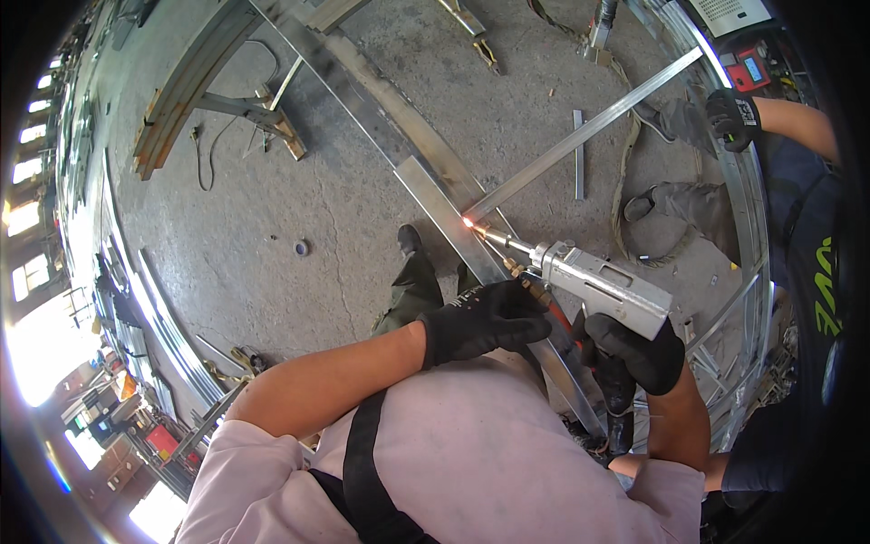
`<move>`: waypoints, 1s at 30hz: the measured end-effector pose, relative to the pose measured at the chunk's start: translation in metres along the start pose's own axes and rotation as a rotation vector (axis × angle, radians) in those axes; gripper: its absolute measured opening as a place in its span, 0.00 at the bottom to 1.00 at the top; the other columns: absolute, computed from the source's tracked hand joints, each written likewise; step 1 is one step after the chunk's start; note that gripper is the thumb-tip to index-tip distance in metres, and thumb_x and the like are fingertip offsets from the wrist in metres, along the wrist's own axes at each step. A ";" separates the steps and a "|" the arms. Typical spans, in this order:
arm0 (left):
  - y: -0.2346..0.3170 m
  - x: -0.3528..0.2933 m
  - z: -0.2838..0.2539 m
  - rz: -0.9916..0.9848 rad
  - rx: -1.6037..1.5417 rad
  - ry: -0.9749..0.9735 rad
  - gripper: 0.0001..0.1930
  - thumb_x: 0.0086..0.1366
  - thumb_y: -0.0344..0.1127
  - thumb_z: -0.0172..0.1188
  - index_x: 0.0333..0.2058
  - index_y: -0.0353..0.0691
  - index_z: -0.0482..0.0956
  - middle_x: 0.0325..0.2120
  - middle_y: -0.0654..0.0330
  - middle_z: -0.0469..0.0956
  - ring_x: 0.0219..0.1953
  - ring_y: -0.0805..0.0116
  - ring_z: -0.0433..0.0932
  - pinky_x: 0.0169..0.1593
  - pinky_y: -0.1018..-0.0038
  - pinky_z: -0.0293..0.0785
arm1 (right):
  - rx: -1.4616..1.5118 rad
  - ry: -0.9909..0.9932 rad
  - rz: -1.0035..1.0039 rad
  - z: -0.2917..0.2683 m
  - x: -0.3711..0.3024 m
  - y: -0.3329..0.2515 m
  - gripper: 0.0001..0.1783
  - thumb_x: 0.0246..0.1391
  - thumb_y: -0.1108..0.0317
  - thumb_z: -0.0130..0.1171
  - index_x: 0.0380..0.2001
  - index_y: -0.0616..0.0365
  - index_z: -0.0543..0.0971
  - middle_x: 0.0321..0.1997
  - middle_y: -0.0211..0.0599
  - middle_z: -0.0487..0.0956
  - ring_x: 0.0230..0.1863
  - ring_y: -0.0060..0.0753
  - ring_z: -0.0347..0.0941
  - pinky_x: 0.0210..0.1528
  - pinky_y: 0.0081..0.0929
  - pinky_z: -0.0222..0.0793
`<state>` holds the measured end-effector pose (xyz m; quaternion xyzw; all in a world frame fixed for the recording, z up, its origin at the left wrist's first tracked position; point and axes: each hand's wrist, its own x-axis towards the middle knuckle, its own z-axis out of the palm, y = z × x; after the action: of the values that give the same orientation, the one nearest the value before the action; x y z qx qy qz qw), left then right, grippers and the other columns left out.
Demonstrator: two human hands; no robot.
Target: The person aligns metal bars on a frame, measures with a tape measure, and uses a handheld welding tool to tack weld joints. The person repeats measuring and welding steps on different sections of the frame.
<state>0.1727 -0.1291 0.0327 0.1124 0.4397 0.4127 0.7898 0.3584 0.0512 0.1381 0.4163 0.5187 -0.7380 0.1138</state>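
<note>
Looking down through the head view, grasping the silver welding torch (607, 288) at 3 o'clock with the gloved right hand (639, 352), fingers wrapped under its rear. Laying the gloved left hand (489, 317) toward 4 o'clock over the flat metal beam (439, 204), curling fingers near the brass-coloured fitting (515, 267); impossible to tell whether gripping it or only touching. Pointing the torch toward 10 o'clock, at the glowing spot (468, 221) just off centre toward 1 o'clock, right by the junction of the beam and the slanted metal bar (589, 136). Could wander off that junction through a wobble of the right wrist or a snag on the orange hose (578, 331). Could scorch the left glove by sliding it forward toward the heat. Could end up with a crooked joint after any knock to the bar's far end at 2 o'clock, just beside a co-worker's gloved hand (732, 118). Also risking hot spatter on the dark boot (410, 240) at 11 o'clock, given so little distance from the glow.
</note>
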 end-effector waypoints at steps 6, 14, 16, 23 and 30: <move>0.000 0.000 0.000 0.007 -0.014 0.001 0.27 0.73 0.36 0.67 0.64 0.31 0.69 0.55 0.55 0.79 0.56 0.66 0.80 0.60 0.66 0.81 | -0.037 0.001 0.024 0.000 0.003 -0.002 0.16 0.65 0.64 0.64 0.49 0.66 0.81 0.34 0.37 0.84 0.30 0.25 0.81 0.32 0.25 0.76; -0.001 -0.001 -0.001 0.032 0.010 -0.005 0.28 0.74 0.38 0.67 0.65 0.31 0.69 0.56 0.53 0.79 0.57 0.65 0.80 0.61 0.65 0.81 | -0.003 0.028 0.013 0.003 0.004 -0.002 0.16 0.64 0.65 0.64 0.48 0.66 0.81 0.32 0.37 0.84 0.29 0.25 0.80 0.31 0.26 0.76; -0.001 -0.001 -0.001 0.047 0.019 -0.010 0.28 0.74 0.38 0.67 0.65 0.30 0.69 0.56 0.53 0.79 0.58 0.64 0.80 0.62 0.65 0.81 | 0.007 0.048 0.018 0.004 0.003 -0.001 0.16 0.64 0.66 0.64 0.49 0.66 0.80 0.33 0.37 0.84 0.29 0.25 0.80 0.31 0.26 0.76; -0.004 0.001 -0.002 0.048 0.123 -0.013 0.25 0.74 0.38 0.66 0.63 0.32 0.70 0.55 0.54 0.80 0.57 0.65 0.80 0.60 0.66 0.82 | -0.001 0.033 0.017 0.002 0.004 0.001 0.16 0.64 0.67 0.64 0.50 0.67 0.80 0.34 0.37 0.84 0.29 0.24 0.81 0.31 0.26 0.77; -0.005 0.001 -0.001 0.078 0.074 -0.021 0.25 0.75 0.38 0.66 0.62 0.32 0.70 0.53 0.56 0.80 0.55 0.67 0.80 0.60 0.67 0.81 | 0.006 0.052 0.026 0.003 0.002 0.002 0.16 0.64 0.67 0.63 0.51 0.66 0.79 0.35 0.38 0.84 0.30 0.25 0.81 0.31 0.26 0.77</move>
<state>0.1747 -0.1315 0.0291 0.1628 0.4417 0.4255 0.7729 0.3565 0.0486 0.1357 0.4425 0.5135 -0.7271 0.1086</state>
